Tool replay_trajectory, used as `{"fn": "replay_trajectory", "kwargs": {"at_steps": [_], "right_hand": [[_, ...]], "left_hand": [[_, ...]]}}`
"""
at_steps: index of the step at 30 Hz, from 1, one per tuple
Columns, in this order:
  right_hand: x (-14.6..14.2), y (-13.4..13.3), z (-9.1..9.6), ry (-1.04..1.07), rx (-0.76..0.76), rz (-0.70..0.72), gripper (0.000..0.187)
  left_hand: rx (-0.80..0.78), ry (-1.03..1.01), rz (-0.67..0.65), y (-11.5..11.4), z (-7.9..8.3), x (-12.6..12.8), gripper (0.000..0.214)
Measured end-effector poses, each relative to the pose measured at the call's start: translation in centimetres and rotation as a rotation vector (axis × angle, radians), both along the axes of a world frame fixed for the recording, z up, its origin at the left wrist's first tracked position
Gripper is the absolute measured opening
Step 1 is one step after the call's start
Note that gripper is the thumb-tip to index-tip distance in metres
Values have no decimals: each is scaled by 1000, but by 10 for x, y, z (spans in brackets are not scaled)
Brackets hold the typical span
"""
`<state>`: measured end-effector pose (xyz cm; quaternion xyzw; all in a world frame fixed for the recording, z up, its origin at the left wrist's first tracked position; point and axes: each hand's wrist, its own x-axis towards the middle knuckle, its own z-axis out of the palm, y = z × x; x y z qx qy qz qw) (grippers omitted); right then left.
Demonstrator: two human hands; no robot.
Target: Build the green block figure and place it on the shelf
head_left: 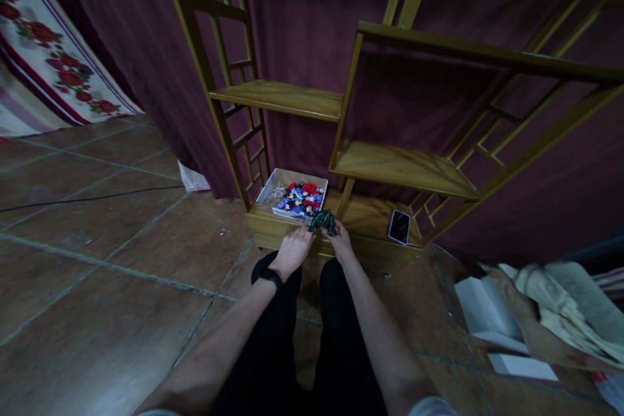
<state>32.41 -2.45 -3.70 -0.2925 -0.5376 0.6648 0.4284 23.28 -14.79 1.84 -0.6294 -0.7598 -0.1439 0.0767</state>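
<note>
- Head view, centre: the left hand, a black band round its wrist, has its fingers closed on the left end of a shiny dark-green crumpled-looking piece
- The right hand has its fingers closed on the right end of that same green piece; the exact placing of the fingertips is too small to tell
- The green piece is between the two hands, at the near edge of the bottom shelf and just in front of the box
- The shallow open white box sits on the bottom shelf, at its left end
- Small red, blue and black figures lie heaped in the box, with clear, crinkled plastic on their left
- A dark-screened phone with a pale purple edge lies on the bottom shelf, well to the right of both hands
- The yellowish-brown wooden shelf unit stands before a dark maroon curtain, on brown floor tiles with pale joints
</note>
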Motion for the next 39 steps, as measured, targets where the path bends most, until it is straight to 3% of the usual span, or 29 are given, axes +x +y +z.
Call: {"fn": "replay_trajectory", "kwargs": {"at_steps": [10,15,21,26,32,39], "right_hand": [[-4,6,-11,3,19,14,32],[-3,5,-7,-51,48,34,25],[2,0,3,-60,41,46,30],[-2,2,-1,-75,23,39,30],[-10,7,-12,-48,-63,32,35],[-8,5,-8,0,-184,41,43]], "left_hand": [[-47,0,23,0,2,-2,28],[-49,60,-5,1,-1,-3,25],[-58,109,-50,2,-4,-6,23],[-72,98,-43,3,-3,-11,25],[-86,57,3,5,-3,-13,29],[-63,-75,95,9,-3,-13,30]]}}
